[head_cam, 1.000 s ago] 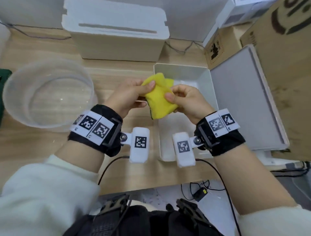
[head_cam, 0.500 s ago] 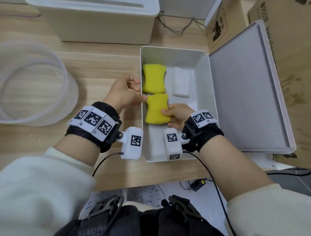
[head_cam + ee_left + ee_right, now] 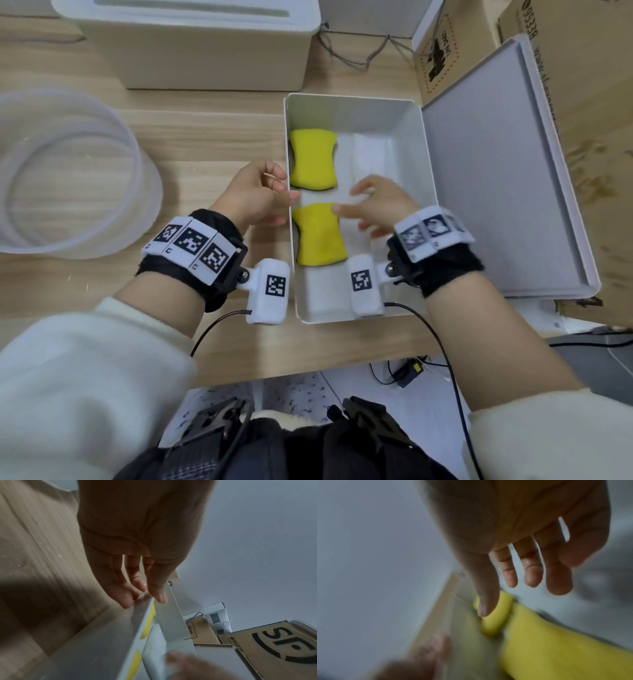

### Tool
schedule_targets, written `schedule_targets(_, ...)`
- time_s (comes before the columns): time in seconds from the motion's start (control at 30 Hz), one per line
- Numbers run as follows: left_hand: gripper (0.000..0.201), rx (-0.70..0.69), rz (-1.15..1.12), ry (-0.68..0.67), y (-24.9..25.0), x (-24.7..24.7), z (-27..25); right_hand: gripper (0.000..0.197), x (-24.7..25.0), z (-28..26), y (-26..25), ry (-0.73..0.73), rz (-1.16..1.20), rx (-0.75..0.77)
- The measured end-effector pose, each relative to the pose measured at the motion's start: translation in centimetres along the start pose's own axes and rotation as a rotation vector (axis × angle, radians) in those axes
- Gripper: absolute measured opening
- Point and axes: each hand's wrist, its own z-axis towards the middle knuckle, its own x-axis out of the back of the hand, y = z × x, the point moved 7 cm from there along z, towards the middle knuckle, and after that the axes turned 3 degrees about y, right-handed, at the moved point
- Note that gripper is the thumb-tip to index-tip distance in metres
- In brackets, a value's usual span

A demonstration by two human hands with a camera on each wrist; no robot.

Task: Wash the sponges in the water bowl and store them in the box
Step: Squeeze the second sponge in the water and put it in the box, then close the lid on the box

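Note:
Two yellow sponges lie end to end along the left side of the white box: a far sponge and a near sponge. A white sponge lies beside them on the right. My left hand hovers at the box's left wall, fingers relaxed, thumb tip over the rim, holding nothing. My right hand is inside the box above the near sponge, fingers spread and empty. In the right wrist view the near sponge lies below my right hand's fingers. The left wrist view shows the left hand's fingers at the box wall.
The clear water bowl stands at the left on the wooden table. The box's lid lies open to the right. A white container sits behind, and cardboard boxes stand at the right.
One second ago both hands held the yellow sponge over the box. It was then laid down near the first one, and now my right hand has let go and lifted off it.

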Motion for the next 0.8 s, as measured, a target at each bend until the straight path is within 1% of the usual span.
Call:
schedule_targets(0.07,0.032,-0.011,0.038,0.04,0.2,0.2,0.0,0.036,4.7,-2.9,-2.0,0.216,0.108,0.16)
schedule_targets(0.1,0.035,-0.059,0.08,0.095,0.9,0.2,0.0,0.033,7.4,-4.7,-2.4,0.342,0.125,0.226)
schedule_targets(0.13,0.038,-0.131,0.116,0.141,2.0,-0.2,-0.2,0.032,10.1,-6.7,-2.2,0.477,0.108,0.255)
schedule_targets(0.17,0.04,-0.193,0.127,0.151,3.4,-1.0,-0.5,0.034,12.4,-8.3,-1.5,0.607,0.067,0.247)
schedule_targets(0.2,0.039,-0.23,0.106,0.107,4.7,-2.4,-0.9,0.037,14.2,-9.7,-0.4,0.726,0.021,0.208)
schedule_targets(0.23,0.034,-0.237,0.07,0.012,6.1,-4.4,-1.5,0.04,15.5,-10.9,0.8,0.815,-0.022,0.157)
schedule_targets(0.27,0.027,-0.206,0.019,-0.117,7.2,-6.7,-2.1,0.042,16.2,-11.5,1.7,0.855,-0.062,0.117)
schedule_targets(0.3,0.02,-0.142,-0.044,-0.253,8.1,-9.1,-2.8,0.044,16.3,-11.5,2.4,0.855,-0.1,0.093)
schedule_targets(0.37,0.009,0.028,-0.189,-0.487,9.3,-13.3,-4.2,0.049,15.9,-11.0,3.2,0.802,-0.159,0.055)
schedule_targets(0.4,0.007,0.105,-0.253,-0.568,9.6,-15.0,-4.7,0.051,15.8,-10.6,3.5,0.776,-0.161,0.032)
schedule_targets(0.43,0.01,0.168,-0.299,-0.626,9.8,-16.4,-5.0,0.051,15.8,-10.4,3.7,0.76,-0.147,0.018)
schedule_targets(0.5,0.02,0.242,-0.324,-0.681,9.7,-18.2,-5.1,0.048,16.1,-10.0,3.7,0.75,-0.099,0.001)
schedule_targets(0.63,0.032,0.322,-0.28,-0.708,9.1,-20.5,-4.9,0.044,16.8,-9.9,3.4,0.703,-0.058,-0.019)
schedule_targets(0.7,0.03,0.331,-0.266,-0.718,8.9,-21.1,-4.8,0.044,17.1,-10.1,3.4,0.692,-0.039,-0.014)
schedule_targets(0.8,0.021,0.306,-0.242,-0.753,8.8,-21.6,-4.9,0.046,17.0,-10.2,3.5,0.637,0.048,0.024)
